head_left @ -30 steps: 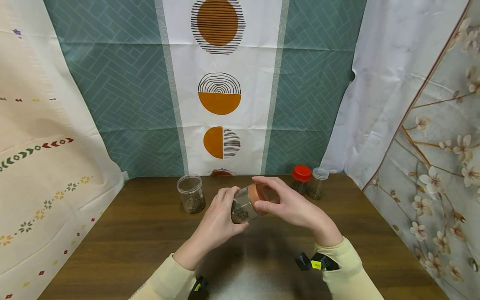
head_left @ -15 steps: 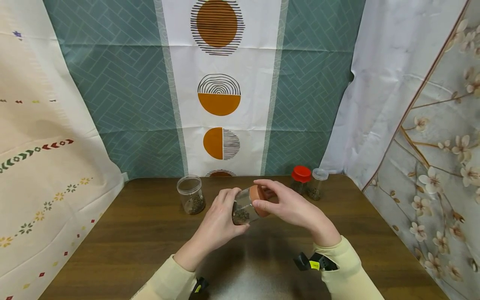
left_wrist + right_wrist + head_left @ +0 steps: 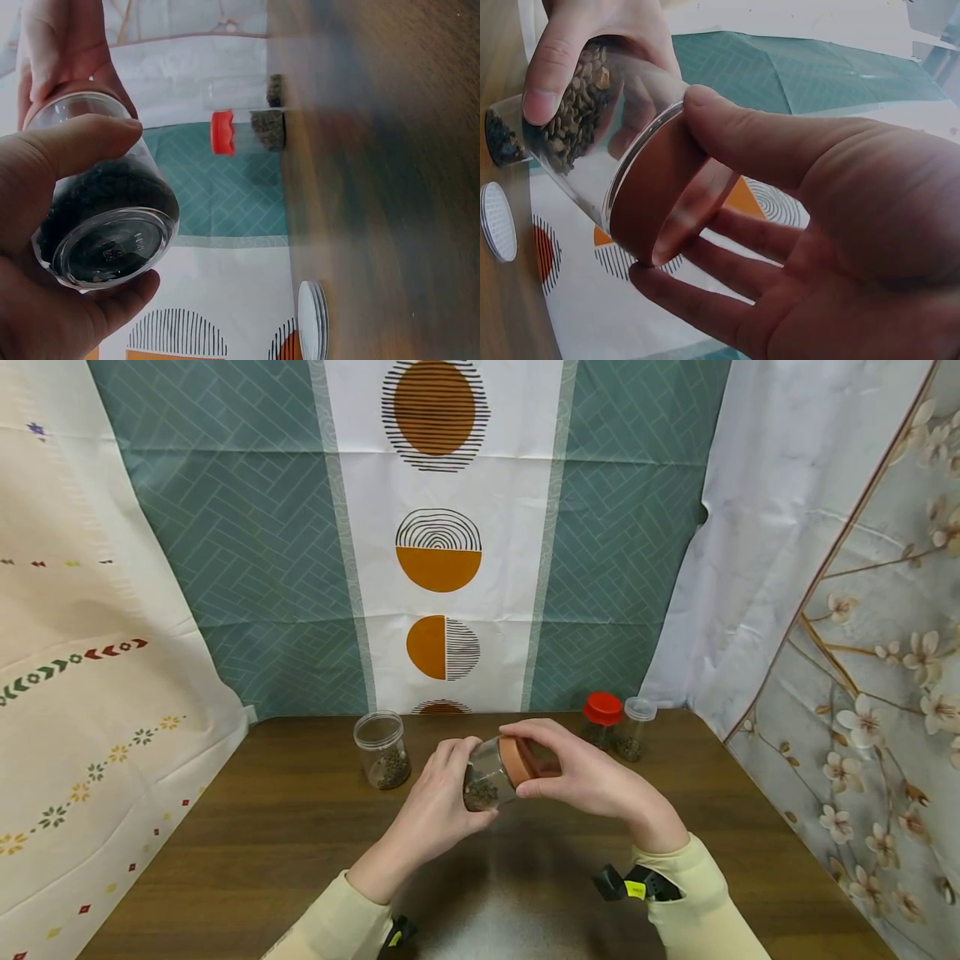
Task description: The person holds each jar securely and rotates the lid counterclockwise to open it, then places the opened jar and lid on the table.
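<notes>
Over the table [image 3: 225,843], left grip [image 3: 433,795] clasping tilted jar [image 3: 482,777], right grip [image 3: 588,770] arched, pinching lid [image 3: 517,762]

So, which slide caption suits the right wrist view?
Left hand grips a tilted, clear cylindrical jar of brown pieces; right hand holds its round orange-brown lid.

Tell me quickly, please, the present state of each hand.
Left hand: closed, holding the tilted clear jar.
Right hand: closed around the jar's orange-brown lid.

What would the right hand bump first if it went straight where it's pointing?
The right hand would meet the orange lid it touches, then probably the jar in the left hand.
</notes>
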`<state>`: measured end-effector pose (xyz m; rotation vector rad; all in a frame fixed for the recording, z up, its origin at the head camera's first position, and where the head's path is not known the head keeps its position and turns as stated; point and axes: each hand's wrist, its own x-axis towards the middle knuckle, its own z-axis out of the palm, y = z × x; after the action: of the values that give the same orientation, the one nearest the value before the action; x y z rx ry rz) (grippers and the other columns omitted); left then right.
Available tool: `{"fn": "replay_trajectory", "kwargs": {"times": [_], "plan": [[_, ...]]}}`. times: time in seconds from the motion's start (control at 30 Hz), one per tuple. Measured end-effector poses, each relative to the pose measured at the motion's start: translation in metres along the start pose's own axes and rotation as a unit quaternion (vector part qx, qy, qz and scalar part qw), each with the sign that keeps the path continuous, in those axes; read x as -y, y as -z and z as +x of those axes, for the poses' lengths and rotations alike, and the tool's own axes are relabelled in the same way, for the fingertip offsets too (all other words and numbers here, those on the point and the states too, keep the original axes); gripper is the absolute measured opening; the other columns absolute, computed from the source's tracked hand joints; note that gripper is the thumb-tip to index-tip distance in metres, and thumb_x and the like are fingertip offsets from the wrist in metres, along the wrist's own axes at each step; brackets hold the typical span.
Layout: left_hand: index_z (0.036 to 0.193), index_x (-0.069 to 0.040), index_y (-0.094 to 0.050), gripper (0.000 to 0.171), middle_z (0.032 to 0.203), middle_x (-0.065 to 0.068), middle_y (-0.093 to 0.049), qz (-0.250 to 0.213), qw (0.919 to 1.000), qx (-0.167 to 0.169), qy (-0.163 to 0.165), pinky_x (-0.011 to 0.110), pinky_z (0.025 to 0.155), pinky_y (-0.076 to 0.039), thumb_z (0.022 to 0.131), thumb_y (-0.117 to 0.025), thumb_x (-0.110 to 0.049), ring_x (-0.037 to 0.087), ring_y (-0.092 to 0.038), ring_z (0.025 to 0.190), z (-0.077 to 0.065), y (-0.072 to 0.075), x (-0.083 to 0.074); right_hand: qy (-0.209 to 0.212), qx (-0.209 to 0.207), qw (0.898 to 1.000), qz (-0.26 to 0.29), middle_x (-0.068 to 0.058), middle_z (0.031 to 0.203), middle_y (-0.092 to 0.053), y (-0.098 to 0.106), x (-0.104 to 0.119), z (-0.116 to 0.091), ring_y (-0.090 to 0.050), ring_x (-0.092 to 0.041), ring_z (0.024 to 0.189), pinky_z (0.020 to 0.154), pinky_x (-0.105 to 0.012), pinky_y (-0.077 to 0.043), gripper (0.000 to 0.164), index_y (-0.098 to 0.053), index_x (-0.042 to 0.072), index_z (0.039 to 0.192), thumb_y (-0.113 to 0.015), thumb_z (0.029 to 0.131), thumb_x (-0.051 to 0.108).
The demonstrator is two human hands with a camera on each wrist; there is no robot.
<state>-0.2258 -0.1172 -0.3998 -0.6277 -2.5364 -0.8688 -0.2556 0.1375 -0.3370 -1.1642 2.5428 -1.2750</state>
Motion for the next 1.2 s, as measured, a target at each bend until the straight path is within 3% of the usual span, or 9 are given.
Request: {"fn": "replay_trajectory", "kwargs": {"times": [0.17,0.4,0.57,0.73,0.97,1.2], "plan": [[0.150,-0.007,-0.049,0.098,0.139,0.016,-0.055,-0.002,1.0000,-0.006,-0.002,0.048,0.097,-0.056,0.072,-0.107,-0.020,0.032,-0.059,0.118,0.001,0.001,0.000,-0.009,-0.009,1.000,0.014,-0.007,0.161,-0.048,-0.001,0.000,0.000,-0.053,-0.031,0.140,0.112,-0.051,-0.053,0.079,-0.048,0.023,0.166,-0.088,0.098,0.020],[0.151,-0.005,-0.050,0.098,0.140,0.017,-0.055,-0.008,1.0000,-0.005,-0.004,0.048,0.098,-0.056,0.072,-0.107,-0.018,0.032,-0.058,0.119,0.001,0.002,-0.001,-0.100,-0.048,0.994,-0.024,-0.011,0.165,-0.047,-0.003,0.005,0.003,-0.052,-0.035,0.149,0.115,-0.063,-0.046,0.078,-0.037,0.024,0.172,-0.072,0.107,0.046],[0.150,-0.006,-0.050,0.098,0.139,0.016,-0.055,-0.007,1.0000,-0.005,0.000,0.048,0.097,-0.056,0.072,-0.107,-0.018,0.031,-0.058,0.118,0.000,0.001,-0.001,-0.125,-0.032,0.991,-0.028,-0.009,0.153,-0.060,-0.006,0.008,0.007,-0.061,-0.031,0.139,0.110,-0.055,-0.053,0.076,-0.042,0.017,0.170,-0.072,0.107,0.047],[0.150,-0.006,-0.051,0.097,0.139,0.016,-0.055,-0.007,1.0000,-0.006,-0.002,0.049,0.096,-0.056,0.072,-0.107,-0.018,0.032,-0.058,0.119,0.001,0.000,-0.001,-0.127,-0.020,0.991,-0.030,-0.006,0.139,-0.068,-0.007,0.009,0.010,-0.065,-0.026,0.126,0.101,-0.048,-0.058,0.071,-0.049,0.015,0.165,-0.074,0.106,0.047],[0.150,-0.006,-0.050,0.098,0.140,0.016,-0.055,-0.008,1.0000,-0.003,0.001,0.049,0.097,-0.056,0.072,-0.107,-0.018,0.033,-0.058,0.120,0.001,0.000,0.000,-0.106,-0.020,0.993,-0.046,-0.002,0.144,-0.064,-0.004,0.009,0.006,-0.063,-0.025,0.128,0.108,-0.053,-0.053,0.072,-0.051,0.019,0.164,-0.078,0.104,0.046],[0.150,-0.007,-0.051,0.097,0.140,0.016,-0.055,-0.004,1.0000,-0.003,0.003,0.049,0.097,-0.056,0.072,-0.107,-0.020,0.033,-0.058,0.120,0.001,0.001,0.001,-0.056,-0.010,0.998,-0.040,-0.004,0.152,-0.057,-0.001,0.006,0.002,-0.058,-0.026,0.134,0.112,-0.053,-0.050,0.075,-0.050,0.021,0.165,-0.084,0.101,0.036]]}}
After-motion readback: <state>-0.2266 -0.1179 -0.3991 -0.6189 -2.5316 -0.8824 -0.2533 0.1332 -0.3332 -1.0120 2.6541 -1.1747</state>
